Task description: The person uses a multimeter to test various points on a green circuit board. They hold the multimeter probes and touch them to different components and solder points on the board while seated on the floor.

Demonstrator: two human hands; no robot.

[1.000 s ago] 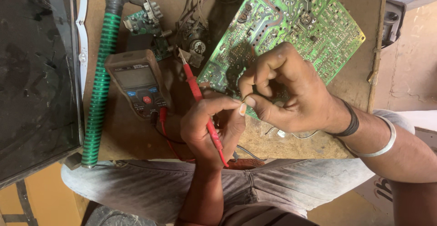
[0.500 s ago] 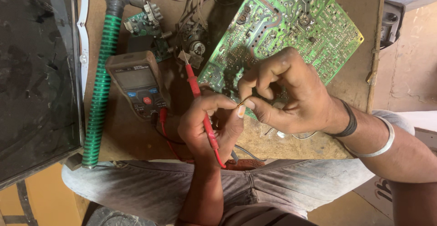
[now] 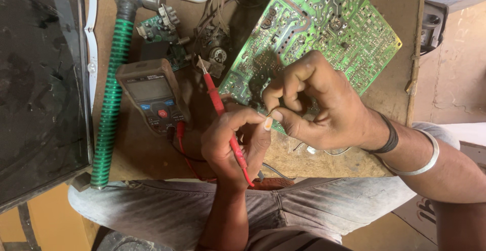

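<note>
At the centre of the frame the left hand [image 3: 235,142] has its grip closed around a red test probe [image 3: 223,114], the tip angled up and left, clear of the green circuit board [image 3: 324,33], likely parked while the fingers help. The right hand [image 3: 319,104] pinches something too small to tell at the board's lower edge, thumb touching the left thumb. A multimeter [image 3: 152,96] lies face-up on the worktop [image 3: 142,155], left of centre, readable; no containers show.
</note>
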